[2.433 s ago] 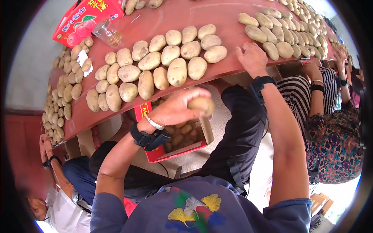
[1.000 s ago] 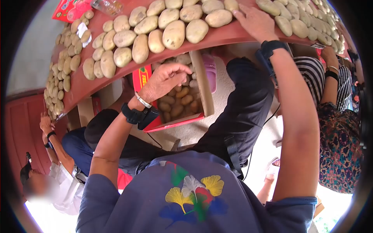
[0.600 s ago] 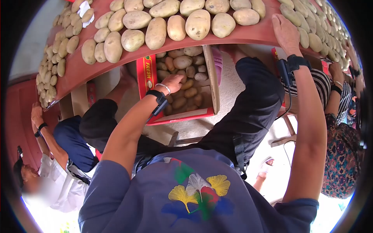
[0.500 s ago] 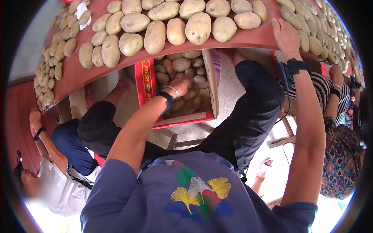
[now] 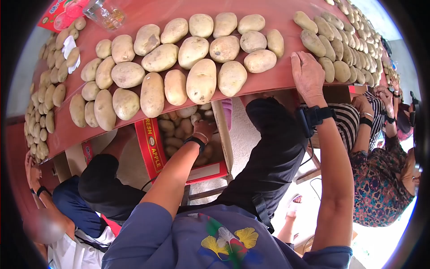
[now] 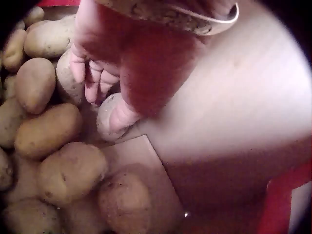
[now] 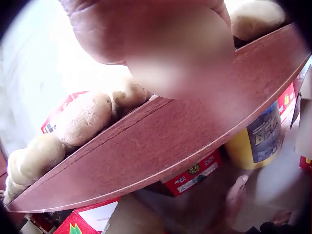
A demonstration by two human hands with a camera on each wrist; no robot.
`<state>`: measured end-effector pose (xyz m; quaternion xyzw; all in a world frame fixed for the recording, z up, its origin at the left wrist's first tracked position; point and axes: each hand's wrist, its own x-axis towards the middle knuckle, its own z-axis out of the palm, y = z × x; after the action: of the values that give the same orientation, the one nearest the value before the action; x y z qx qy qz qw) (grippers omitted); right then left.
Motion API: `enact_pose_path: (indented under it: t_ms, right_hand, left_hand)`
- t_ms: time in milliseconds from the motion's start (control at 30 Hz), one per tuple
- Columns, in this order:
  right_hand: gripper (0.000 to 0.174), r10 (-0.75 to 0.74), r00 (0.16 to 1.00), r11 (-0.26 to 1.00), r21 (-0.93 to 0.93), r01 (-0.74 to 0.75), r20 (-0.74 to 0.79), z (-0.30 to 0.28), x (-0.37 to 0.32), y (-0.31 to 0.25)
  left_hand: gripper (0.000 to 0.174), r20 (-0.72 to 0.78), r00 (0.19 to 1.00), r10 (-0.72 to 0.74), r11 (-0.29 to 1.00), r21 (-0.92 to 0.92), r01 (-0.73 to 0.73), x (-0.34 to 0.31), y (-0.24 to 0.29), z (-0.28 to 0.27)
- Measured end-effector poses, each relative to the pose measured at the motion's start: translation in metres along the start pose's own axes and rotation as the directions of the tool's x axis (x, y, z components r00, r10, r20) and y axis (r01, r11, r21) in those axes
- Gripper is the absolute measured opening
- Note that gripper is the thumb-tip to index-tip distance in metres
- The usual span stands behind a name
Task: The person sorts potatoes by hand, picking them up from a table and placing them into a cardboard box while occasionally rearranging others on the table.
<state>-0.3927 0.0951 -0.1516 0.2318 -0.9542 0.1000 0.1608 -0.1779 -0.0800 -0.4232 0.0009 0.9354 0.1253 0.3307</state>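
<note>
Left wrist view showed the left hand (image 6: 126,58) down in the red apple box (image 5: 150,143). Its fingers and thumb were curled round one potato (image 6: 103,124), close to the box's cardboard wall. Loose potatoes (image 6: 46,129) lay packed all about it. The right hand (image 5: 308,74) lay flat on the near edge of the table (image 5: 152,10), fingers straight, holding nothing, just beside the table potatoes (image 5: 201,80).

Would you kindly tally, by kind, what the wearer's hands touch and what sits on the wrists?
potato, gripped by left hand: 1
table, under right hand: 1
black wrist bands: 2
silver bangle: 1
Total: 5
</note>
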Motion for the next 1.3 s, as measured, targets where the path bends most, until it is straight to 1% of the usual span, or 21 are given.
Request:
enact_pose_path:
  t_ms: [33, 67, 233, 300, 400, 433, 567, 633, 700, 733, 767, 833, 867, 900, 967, 1000, 1033, 1100, 1167, 1233, 1300]
  right_hand:
    - [0.032, -0.01, 1.0, 1.0, 0.012, 0.01, -0.008, 0.001, -0.001, 0.0]
    - [0.032, -0.001, 1.0, 1.0, 0.009, 0.001, 0.008, 0.0, -0.002, 0.0]
    - [0.032, 0.007, 1.0, 1.0, 0.022, -0.007, 0.015, -0.002, -0.001, -0.001]
    - [0.033, 0.012, 1.0, 1.0, 0.015, -0.012, 0.004, -0.001, -0.003, -0.002]
    - [0.035, 0.016, 1.0, 1.0, 0.014, -0.016, 0.012, -0.002, -0.002, -0.003]
    - [0.036, 0.019, 1.0, 1.0, 0.018, -0.019, 0.018, -0.003, -0.003, -0.002]
    - [0.041, 0.043, 0.999, 0.999, -0.002, -0.043, 0.007, -0.004, -0.005, -0.005]
    - [0.043, 0.081, 0.995, 0.997, -0.019, -0.08, 0.058, -0.01, -0.004, -0.01]
    - [0.043, 0.08, 0.997, 0.997, 0.01, -0.08, -0.022, -0.004, -0.006, -0.007]
    - [0.043, 0.081, 0.995, 0.997, 0.02, -0.08, -0.061, -0.003, -0.007, -0.006]
    - [0.043, 0.102, 0.995, 0.995, 0.013, -0.102, -0.021, -0.002, -0.007, -0.005]
    - [0.042, 0.143, 0.988, 0.99, -0.01, -0.142, 0.056, -0.006, -0.005, -0.006]
    - [0.04, 0.13, 0.991, 0.991, 0.005, -0.131, 0.04, -0.007, -0.006, -0.005]
    - [0.04, 0.14, 0.989, 0.99, 0.01, -0.14, 0.045, -0.007, -0.006, -0.007]
    - [0.04, 0.16, 0.985, 0.987, 0.016, -0.161, 0.063, -0.009, -0.006, -0.008]
    - [0.04, 0.168, 0.984, 0.985, 0.021, -0.169, 0.063, -0.01, -0.009, -0.008]
    - [0.04, 0.173, 0.983, 0.984, 0.026, -0.175, 0.06, -0.011, -0.009, -0.008]
    - [0.041, 0.176, 0.983, 0.983, 0.036, -0.178, 0.047, -0.013, -0.008, -0.011]
    - [0.041, 0.172, 0.984, 0.984, 0.031, -0.174, 0.038, -0.012, -0.008, -0.011]
    - [0.042, 0.177, 0.983, 0.984, 0.027, -0.179, 0.055, -0.012, -0.008, -0.01]
    - [0.042, 0.176, 0.982, 0.983, 0.032, -0.178, 0.06, -0.011, -0.005, -0.011]
  left_hand:
    - [0.035, 0.032, 0.999, -0.021, 0.999, -0.028, 0.022, 0.001, 0.001, 0.001]
    - [0.035, 0.039, 0.999, -0.01, 0.999, -0.042, 0.012, 0.019, -0.005, 0.03]
    - [0.041, -0.007, 1.0, 0.0, 0.992, -0.127, 0.0, 0.021, 0.005, 0.053]
    - [0.044, 0.02, 1.0, -0.002, 0.949, -0.315, 0.008, 0.031, -0.003, 0.057]
    - [0.047, -0.071, 0.932, 0.356, 0.903, -0.231, -0.362, 0.037, -0.02, 0.076]
    - [0.048, -0.037, 0.927, 0.373, 0.89, -0.267, -0.369, 0.032, -0.015, 0.071]
    - [0.051, -0.02, 0.913, 0.408, 0.87, -0.296, -0.395, 0.01, -0.022, 0.047]
    - [0.049, -0.015, 0.936, 0.352, 0.89, -0.303, -0.34, -0.015, -0.022, 0.012]
    - [0.048, 0.05, 0.979, 0.198, 0.926, -0.337, -0.17, -0.081, -0.014, -0.069]
    - [0.036, -0.009, 0.961, 0.275, 0.886, -0.385, -0.257, -0.096, -0.02, -0.075]
    - [0.035, 0.016, 0.969, 0.246, 0.847, -0.49, -0.207, -0.106, -0.021, -0.082]
    - [0.033, 0.067, 0.977, 0.204, 0.727, -0.679, -0.105, -0.152, 0.002, -0.139]
    - [0.034, -0.008, 0.984, 0.177, 0.699, -0.703, -0.131, -0.164, 0.008, -0.153]
    - [0.035, -0.131, 0.963, 0.236, 0.695, -0.67, -0.261, -0.172, 0.011, -0.164]
    - [0.039, -0.351, 0.865, 0.359, 0.661, -0.559, -0.501, -0.183, 0.017, -0.188]
    - [0.04, -0.432, 0.847, 0.309, 0.715, -0.483, -0.506, -0.194, 0.029, -0.208]
    - [0.038, -0.641, 0.677, 0.362, 0.705, -0.286, -0.649, -0.193, 0.036, -0.219]
    - [0.037, -0.769, 0.555, 0.319, 0.772, -0.129, -0.623, -0.193, 0.052, -0.252]
    - [0.039, -0.793, 0.53, 0.3, 0.871, 0.002, -0.491, -0.176, 0.061, -0.286]
    - [0.039, -0.807, 0.531, 0.26, 0.927, 0.054, -0.372, -0.158, 0.076, -0.312]
    - [0.039, -0.829, 0.456, 0.323, 0.933, 0.199, -0.299, -0.129, 0.082, -0.326]
